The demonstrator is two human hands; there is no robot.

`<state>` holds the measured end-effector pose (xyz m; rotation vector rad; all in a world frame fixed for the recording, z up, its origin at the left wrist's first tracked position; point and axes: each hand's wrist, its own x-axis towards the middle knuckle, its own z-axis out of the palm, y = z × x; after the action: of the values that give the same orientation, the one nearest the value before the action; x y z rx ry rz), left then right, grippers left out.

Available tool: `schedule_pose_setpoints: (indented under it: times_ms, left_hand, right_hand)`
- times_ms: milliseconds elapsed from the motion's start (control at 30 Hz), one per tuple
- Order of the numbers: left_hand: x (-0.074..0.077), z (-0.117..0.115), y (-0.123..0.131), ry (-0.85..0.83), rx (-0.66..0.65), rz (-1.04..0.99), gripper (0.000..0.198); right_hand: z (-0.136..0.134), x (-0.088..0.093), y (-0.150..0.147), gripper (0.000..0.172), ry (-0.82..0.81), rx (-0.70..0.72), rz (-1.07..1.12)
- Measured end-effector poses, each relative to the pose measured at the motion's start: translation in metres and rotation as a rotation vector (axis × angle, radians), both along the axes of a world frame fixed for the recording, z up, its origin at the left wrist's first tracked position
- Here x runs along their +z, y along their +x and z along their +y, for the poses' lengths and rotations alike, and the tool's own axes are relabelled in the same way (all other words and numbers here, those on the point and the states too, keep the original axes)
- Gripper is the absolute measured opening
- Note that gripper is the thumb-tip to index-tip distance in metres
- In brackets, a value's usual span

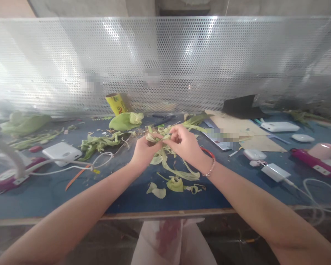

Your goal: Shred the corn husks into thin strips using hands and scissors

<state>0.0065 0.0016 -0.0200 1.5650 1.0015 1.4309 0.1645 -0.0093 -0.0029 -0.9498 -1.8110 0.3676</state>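
Note:
Both hands meet over the middle of the blue table (121, 200). The fingers of my left hand (145, 150) are closed round a pale green piece of plant (153, 137), perhaps a flower or bud. Thumb and fingers of my right hand (184, 143) pinch at the right end of the same piece. Long limp green strips (179, 173) lie below the hands. Closer to the table's front edge are a yellow-green petal (175, 184) and a paler petal (156, 190). Behind the hands, green leaves (195, 120) lie on the table.
A yellow tube (116, 103) leans near the perforated metal screen (182, 55). Left are a green leafy head (125, 121), wilted greens (100, 143), a white power bank (62, 154) and looping cable. Right lie cardboard (262, 143), a white charger (276, 172) and a purple power strip (317, 163).

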Motion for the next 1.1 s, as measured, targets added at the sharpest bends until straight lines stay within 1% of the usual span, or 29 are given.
schedule_pose_setpoints:
  times_ms: [67,100,200,300,367,467,567,767,867,967,1100]
  left_hand:
    - [0.0017,-0.0023,0.0006,0.023,0.049,0.073,0.017]
    - [0.0027,-0.0033,0.0011,0.033,0.062,0.105,0.017]
    - [0.0043,-0.0054,0.0020,0.078,0.082,0.196,0.014]
    - [0.0041,-0.0061,0.0017,0.138,0.120,0.264,0.014]
    - [0.0040,-0.0068,0.0015,0.187,0.144,0.291,0.016]
    - [0.0046,-0.0085,0.0024,0.233,0.155,0.310,0.018]
    - [0.0052,-0.0095,0.0040,0.204,0.137,0.286,0.020]
    - [0.0050,-0.0073,0.0046,0.116,0.082,0.210,0.020]
    - [0.0062,-0.0067,0.0040,0.080,0.082,0.218,0.021]
    - [0.0074,-0.0066,0.0041,0.071,0.074,0.211,0.021]
    - [0.0060,-0.0052,0.0043,0.079,0.031,0.152,0.019]
  right_hand:
    - [0.0014,0.0020,0.0009,0.030,-0.080,0.036,0.066]
    - [0.0023,0.0028,0.0016,0.030,-0.113,0.060,0.076]
    - [0.0053,0.0040,0.0041,0.022,-0.214,0.116,0.039]
    - [0.0069,0.0031,0.0051,0.019,-0.297,0.134,0.013]
    - [0.0069,0.0022,0.0048,0.018,-0.294,0.124,0.027]
    - [0.0054,0.0022,0.0040,0.018,-0.232,0.094,0.074]
    - [0.0031,0.0042,0.0033,0.019,-0.208,0.086,0.114]
    - [0.0028,0.0042,0.0012,0.018,-0.245,0.118,0.169]
    - [0.0032,0.0030,0.0013,0.018,-0.244,0.101,0.161]
    - [0.0027,0.0032,0.0015,0.016,-0.243,0.081,0.166]
    - [0.0012,0.0046,0.0004,0.017,-0.240,0.066,0.171]
